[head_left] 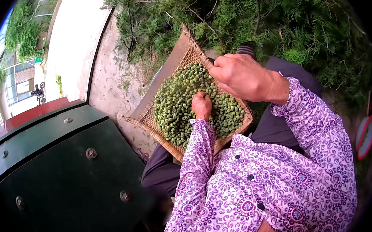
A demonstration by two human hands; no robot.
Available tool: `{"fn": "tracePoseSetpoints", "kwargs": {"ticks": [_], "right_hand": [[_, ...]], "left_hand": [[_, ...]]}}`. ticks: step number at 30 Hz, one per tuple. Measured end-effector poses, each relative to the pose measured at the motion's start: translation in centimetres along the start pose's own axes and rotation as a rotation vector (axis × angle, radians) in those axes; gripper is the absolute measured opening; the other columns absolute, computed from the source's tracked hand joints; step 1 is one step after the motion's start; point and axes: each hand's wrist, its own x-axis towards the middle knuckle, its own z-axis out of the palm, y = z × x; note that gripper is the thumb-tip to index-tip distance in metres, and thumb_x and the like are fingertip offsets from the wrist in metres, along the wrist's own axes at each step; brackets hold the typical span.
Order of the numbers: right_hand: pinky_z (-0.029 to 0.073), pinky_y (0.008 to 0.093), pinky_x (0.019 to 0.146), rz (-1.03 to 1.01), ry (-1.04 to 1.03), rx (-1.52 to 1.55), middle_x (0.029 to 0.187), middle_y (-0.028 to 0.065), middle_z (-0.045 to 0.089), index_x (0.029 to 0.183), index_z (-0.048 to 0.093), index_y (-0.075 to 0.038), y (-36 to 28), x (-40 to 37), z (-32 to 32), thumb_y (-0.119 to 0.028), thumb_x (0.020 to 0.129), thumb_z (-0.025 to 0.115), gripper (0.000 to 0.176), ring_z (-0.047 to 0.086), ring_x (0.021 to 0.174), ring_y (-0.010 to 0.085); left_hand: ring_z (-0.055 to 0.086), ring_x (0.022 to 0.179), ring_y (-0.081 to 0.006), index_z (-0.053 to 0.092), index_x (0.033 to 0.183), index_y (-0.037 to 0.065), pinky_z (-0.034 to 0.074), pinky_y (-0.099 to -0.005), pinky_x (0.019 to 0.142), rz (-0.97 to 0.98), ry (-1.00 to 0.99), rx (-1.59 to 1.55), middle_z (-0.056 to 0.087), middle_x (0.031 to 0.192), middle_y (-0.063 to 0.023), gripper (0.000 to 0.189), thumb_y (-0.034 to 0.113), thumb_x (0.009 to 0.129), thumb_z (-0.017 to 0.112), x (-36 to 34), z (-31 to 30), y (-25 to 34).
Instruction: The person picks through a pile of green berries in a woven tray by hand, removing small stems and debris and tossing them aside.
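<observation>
A woven wicker scoop basket (148, 126) rests on my lap, filled with small green berry-like cones (174, 101). Over the middle of the heap is my left hand (201, 105), fingers curled and pointing down among the cones; its fingertips are hidden. My right hand (246, 78) is closed above the basket's right rim, its fingers bent together. Whether it grips the rim or a small piece cannot be made out. Both patterned sleeves reach in from below.
Cut evergreen branches (301, 34) are heaped beyond the basket and to the right. A dark green panel with round metal studs (69, 167) stands at left. Concrete ground (114, 73) shows between them. At far right is a red-rimmed oval object (365, 137).
</observation>
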Motion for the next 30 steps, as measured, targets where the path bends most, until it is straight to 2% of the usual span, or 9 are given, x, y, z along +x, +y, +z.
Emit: {"fn": "tracePoseSetpoints", "kwargs": {"ticks": [6,8,10,12,14,15,19,22,30], "right_hand": [[0.047,0.0414,0.07,-0.034,0.055,0.0,0.08,0.0208,0.055,0.075,0.057,0.006,0.0,-0.4,0.1,-0.006,0.069,0.056,0.013,0.058,0.078,0.0312],[0.046,0.0398,0.068,-0.048,0.032,-0.039,0.08,0.0135,0.053,0.078,0.052,-0.002,-0.2,-0.4,0.2,-0.008,0.069,0.064,0.016,0.056,0.078,0.0298],[0.046,0.0398,0.068,-0.024,0.013,-0.034,0.081,0.0135,0.054,0.078,0.053,-0.002,-0.3,-0.3,0.2,-0.008,0.069,0.064,0.016,0.056,0.079,0.0299],[0.046,0.0399,0.069,0.005,-0.006,-0.035,0.082,0.0135,0.054,0.078,0.053,-0.002,-0.2,-0.3,0.2,-0.009,0.068,0.065,0.017,0.057,0.081,0.0301],[0.046,0.0402,0.068,-0.003,0.025,-0.054,0.081,0.0131,0.054,0.077,0.053,-0.002,-0.1,-0.5,0.3,-0.008,0.068,0.064,0.016,0.057,0.08,0.0298],[0.046,0.0402,0.068,0.002,0.022,-0.052,0.081,0.0131,0.054,0.077,0.053,-0.002,0.0,-0.5,0.3,-0.008,0.068,0.064,0.016,0.057,0.08,0.0298],[0.045,0.0389,0.071,-0.041,0.046,0.01,0.079,0.0126,0.054,0.075,0.053,-0.002,0.3,-0.5,0.6,-0.007,0.068,0.061,0.011,0.056,0.079,0.0292],[0.044,0.0374,0.074,-0.054,0.077,-0.001,0.079,0.012,0.054,0.076,0.054,-0.002,0.3,-0.6,1.0,-0.007,0.069,0.059,0.009,0.056,0.08,0.0285],[0.046,0.0397,0.073,-0.033,0.042,0.037,0.08,0.0153,0.054,0.077,0.054,0.001,0.4,-0.8,0.8,-0.006,0.065,0.06,0.015,0.057,0.083,0.029]], "left_hand": [[0.059,0.067,-0.0267,0.062,0.078,0.003,0.047,-0.035,0.064,0.004,-0.16,-0.222,0.06,0.074,-0.0146,0.01,0.01,0.074,0.056,-1.0,-2.0,0.9],[0.057,0.063,-0.0212,0.06,0.077,0.001,0.046,-0.0316,0.062,0.079,-0.165,-0.25,0.06,0.07,-0.0129,0.007,0.007,0.074,0.057,-1.1,-1.8,1.0],[0.057,0.061,-0.0179,0.059,0.077,0.001,0.046,-0.0297,0.06,-0.022,-0.362,-0.529,0.06,0.068,-0.0118,0.007,0.005,0.073,0.058,-0.8,-1.1,1.0],[0.056,0.059,-0.0149,0.06,0.077,0.0,0.046,-0.0286,0.059,-0.005,-0.399,-0.493,0.06,0.066,-0.0109,0.006,0.004,0.072,0.058,-0.3,-0.8,1.2],[0.058,0.058,-0.0159,0.061,0.075,0.0,0.046,-0.0293,0.057,0.177,-0.351,-0.312,0.061,0.065,-0.0119,0.006,0.002,0.07,0.058,-0.1,-0.6,1.9],[0.061,0.06,-0.0227,0.064,0.075,0.001,0.048,-0.0339,0.058,0.226,-0.295,-0.292,0.063,0.067,-0.0144,0.009,0.008,0.072,0.059,0.2,0.0,2.1],[0.061,0.073,-0.0365,0.066,0.083,0.004,0.048,-0.0426,0.065,0.229,-0.212,-0.146,0.063,0.075,-0.0193,0.026,0.028,0.076,0.059,2.2,1.8,2.4],[0.062,0.076,-0.0358,0.065,0.089,0.004,0.048,-0.042,0.066,0.041,-0.287,-0.032,0.063,0.078,-0.0208,0.029,0.03,0.076,0.059,1.7,0.5,4.7],[0.061,0.075,-0.0354,0.064,0.089,0.004,0.047,-0.0413,0.065,0.113,-0.208,0.12,0.063,0.079,-0.0198,0.026,0.027,0.078,0.057,1.3,0.9,5.7]]}}
